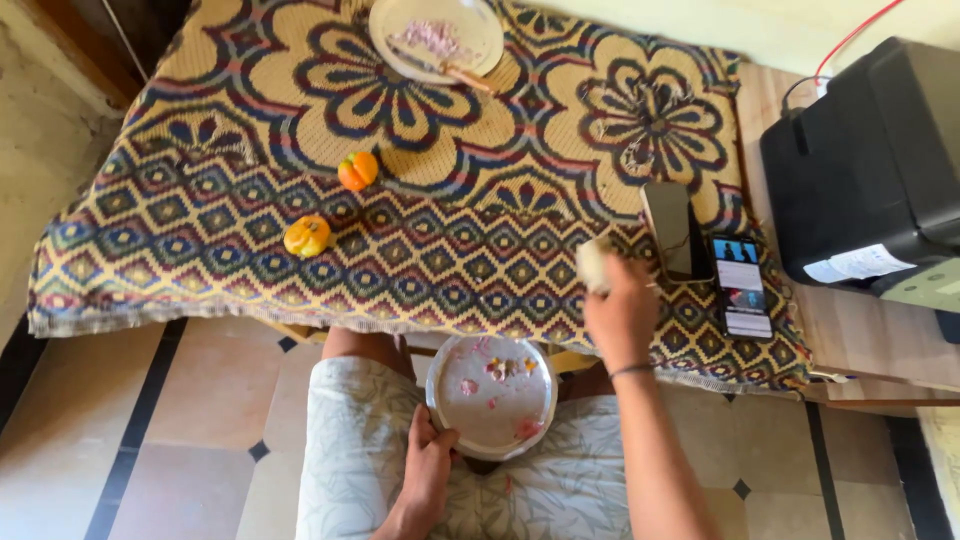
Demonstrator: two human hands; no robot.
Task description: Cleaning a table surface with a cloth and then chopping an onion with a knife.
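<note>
Left hand (428, 470) grips rim of steel plate (492, 395) on lap, fingers curled on edge; right hand (622, 305) above patterned cloth (200, 230), fingers clamped on pale round object (594, 264); two phones (740, 285) just beyond; orange (357, 170) and yellow (307, 236) peppers left; white plate (435, 35) at far edge

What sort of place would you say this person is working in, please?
Probably a home room: a table under a patterned woven cloth, a tiled floor, and a round steel plate held on the lap by the left hand.
</note>
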